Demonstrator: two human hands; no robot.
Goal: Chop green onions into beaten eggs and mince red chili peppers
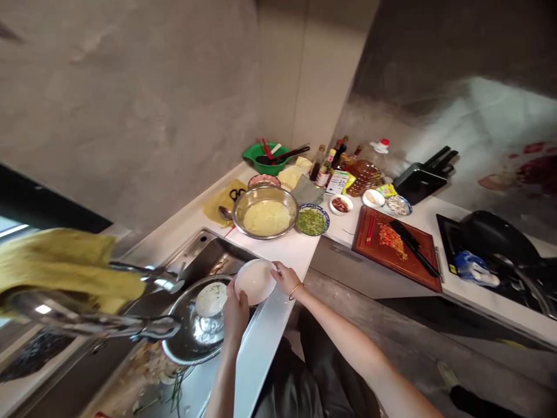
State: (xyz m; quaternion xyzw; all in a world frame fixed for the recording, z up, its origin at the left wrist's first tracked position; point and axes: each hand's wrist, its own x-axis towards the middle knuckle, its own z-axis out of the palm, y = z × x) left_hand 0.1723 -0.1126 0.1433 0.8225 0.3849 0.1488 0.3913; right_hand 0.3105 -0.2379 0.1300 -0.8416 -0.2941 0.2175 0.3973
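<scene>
Between my two hands is a white bowl (pixel 256 281), held over the right edge of the sink. My left hand (pixel 235 313) grips its near left rim, thumb over the edge. On the far right side, my right hand (pixel 286 278) pinches the rim, a gold bangle on that wrist. The fingers under the bowl are hidden. Just left of it, a large metal basin (pixel 170 334) sits in the sink. Inside the basin lies a second white bowl (pixel 211 299) with green bits on it.
A chrome faucet (pixel 161 328) reaches over the basin from the left. On the counter stand a metal bowl of pale batter (pixel 266 216), a plate of chopped greens (pixel 312 221) and bottles (pixel 324 165). A cleaver (pixel 413 247) lies on the red-brown cutting board (pixel 363 244).
</scene>
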